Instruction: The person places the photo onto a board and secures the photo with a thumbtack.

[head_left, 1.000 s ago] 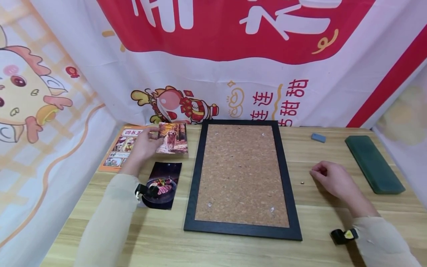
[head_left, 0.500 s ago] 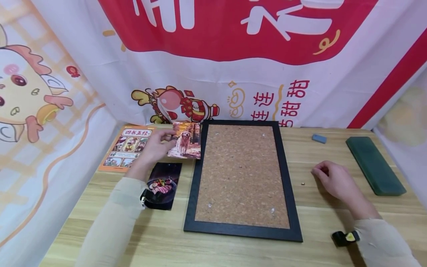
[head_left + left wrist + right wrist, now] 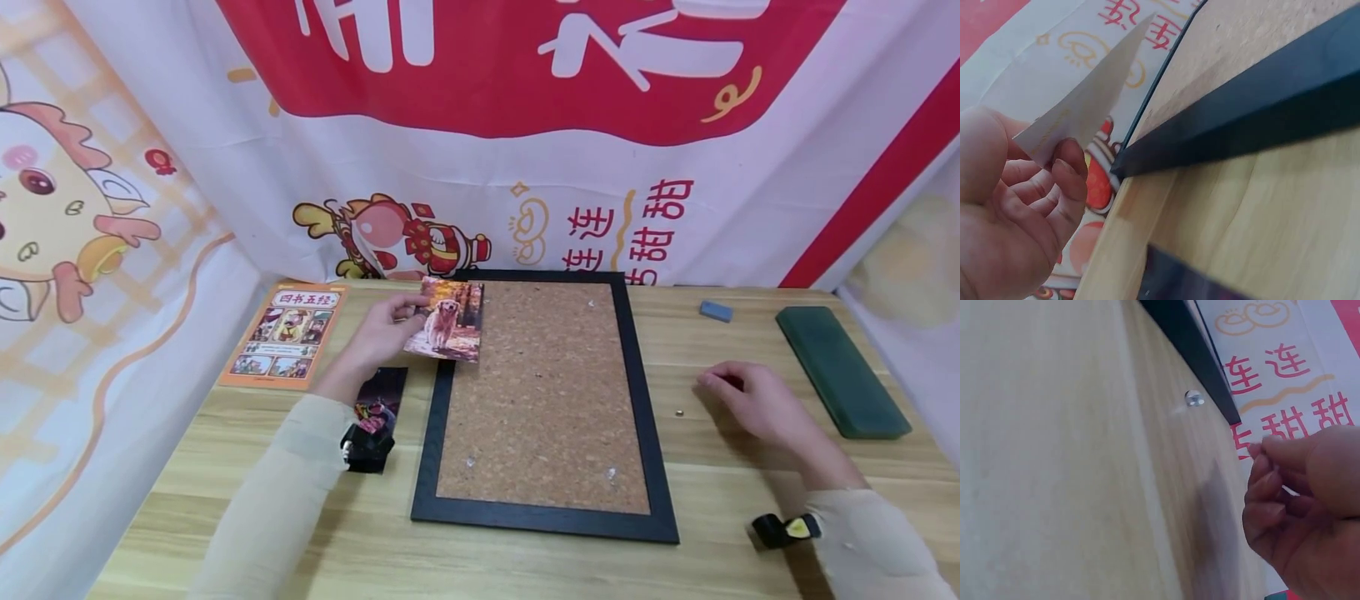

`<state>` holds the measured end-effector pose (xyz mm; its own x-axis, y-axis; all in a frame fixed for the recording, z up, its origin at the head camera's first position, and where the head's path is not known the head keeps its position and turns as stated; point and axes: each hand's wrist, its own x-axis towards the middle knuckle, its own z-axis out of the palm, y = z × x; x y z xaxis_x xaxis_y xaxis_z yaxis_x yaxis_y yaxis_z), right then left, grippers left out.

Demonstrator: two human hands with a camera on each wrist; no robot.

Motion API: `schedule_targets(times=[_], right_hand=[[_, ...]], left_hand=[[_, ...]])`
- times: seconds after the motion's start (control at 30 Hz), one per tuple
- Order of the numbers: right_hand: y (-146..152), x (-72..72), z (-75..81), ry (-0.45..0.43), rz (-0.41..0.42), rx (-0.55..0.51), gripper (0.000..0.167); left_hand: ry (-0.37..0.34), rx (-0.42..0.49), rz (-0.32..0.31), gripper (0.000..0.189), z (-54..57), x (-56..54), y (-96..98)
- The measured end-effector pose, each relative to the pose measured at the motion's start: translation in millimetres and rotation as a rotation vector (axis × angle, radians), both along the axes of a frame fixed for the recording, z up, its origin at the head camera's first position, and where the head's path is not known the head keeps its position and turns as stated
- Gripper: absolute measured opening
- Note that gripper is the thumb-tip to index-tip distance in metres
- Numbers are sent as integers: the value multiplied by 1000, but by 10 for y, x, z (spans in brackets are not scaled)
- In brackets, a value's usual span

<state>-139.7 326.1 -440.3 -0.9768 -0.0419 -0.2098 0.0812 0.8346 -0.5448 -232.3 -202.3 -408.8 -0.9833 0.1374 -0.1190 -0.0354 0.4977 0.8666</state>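
Observation:
My left hand (image 3: 392, 327) pinches a photo print of a golden dog (image 3: 448, 321) by its left edge, thumb on one side and fingers on the other. In the left wrist view the photo's white back (image 3: 1075, 112) shows, tilted up. The print overlaps the upper left corner of a cork board (image 3: 547, 400) in a black frame (image 3: 551, 518). Right of the board, my right hand (image 3: 750, 400) hovers with curled fingers, thumb meeting index fingertip; I cannot tell whether something small sits between them. Near it on the table lies a small clear, shiny tack (image 3: 1194, 398).
Partly under my left wrist lies a dark photo of food (image 3: 382, 392). An orange comic-style booklet (image 3: 288, 337) is at the back left. A blue eraser-like block (image 3: 716, 311) and a dark green case (image 3: 842, 371) lie at the right. Small shiny tacks (image 3: 611, 473) dot the cork.
My left hand has carried the dog photo rightward from beside the booklet to over the board's upper left corner, uncovering the booklet. The right hand has hardly moved.

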Motion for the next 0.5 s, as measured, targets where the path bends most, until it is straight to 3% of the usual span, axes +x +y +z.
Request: schedule_targets(times=[0.5], right_hand=[[-137,-73,101,-82,-107,-297,43]], left_hand=[[-25,27,-109,42,-59,-73,483]])
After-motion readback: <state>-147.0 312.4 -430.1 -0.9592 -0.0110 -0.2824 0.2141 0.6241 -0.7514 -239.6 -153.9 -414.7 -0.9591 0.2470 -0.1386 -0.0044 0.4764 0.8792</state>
